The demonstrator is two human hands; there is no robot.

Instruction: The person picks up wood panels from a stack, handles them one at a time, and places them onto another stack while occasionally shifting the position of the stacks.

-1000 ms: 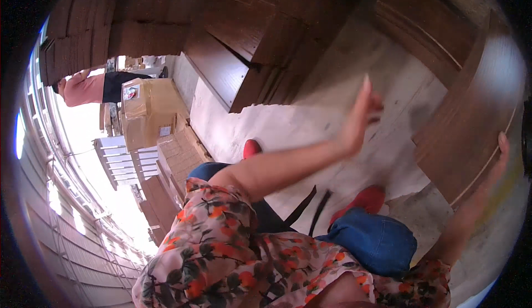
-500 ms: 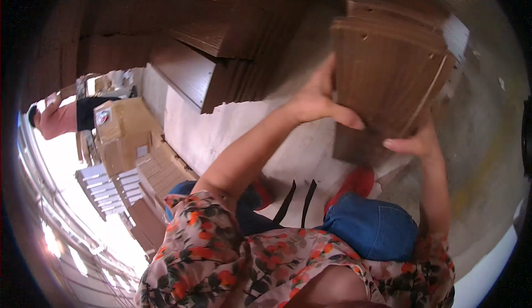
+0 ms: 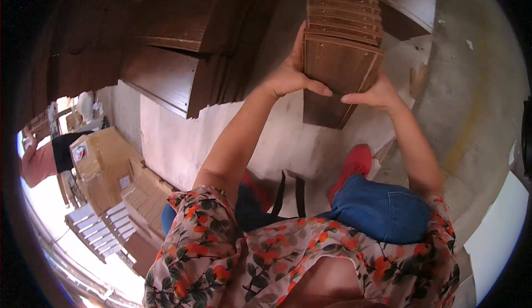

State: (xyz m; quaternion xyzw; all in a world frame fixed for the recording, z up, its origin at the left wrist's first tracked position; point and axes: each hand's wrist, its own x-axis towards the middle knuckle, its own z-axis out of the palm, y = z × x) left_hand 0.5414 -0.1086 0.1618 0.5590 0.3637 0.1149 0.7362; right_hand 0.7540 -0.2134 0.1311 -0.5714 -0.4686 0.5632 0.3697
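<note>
A stack of several dark brown wood-grain boards [image 3: 339,64], with small holes near their ends, is between my hands in front of me. My left hand [image 3: 295,75] grips its left side, the thumb lying on the face of the nearest board. Closed on the right side is my right hand [image 3: 378,93], its thumb pointing in toward the other thumb. Most of the fingers of both hands are hidden behind the boards. Past the stack, at the top right, a brown panel [image 3: 407,17] with a pale end face shows.
Larger piles of brown panels [image 3: 166,75] rise at the upper left. Cardboard boxes [image 3: 105,161] and a slatted pale rack [image 3: 97,227] stand at the left, near another person [image 3: 41,161]. A white sheet [image 3: 499,230] lies at the lower right; my red shoes [image 3: 352,167] are on the floor.
The held stack has shifted left in view and tipped, so several board ends now show at its top. Both hands moved with it. The surroundings shifted as my head turned.
</note>
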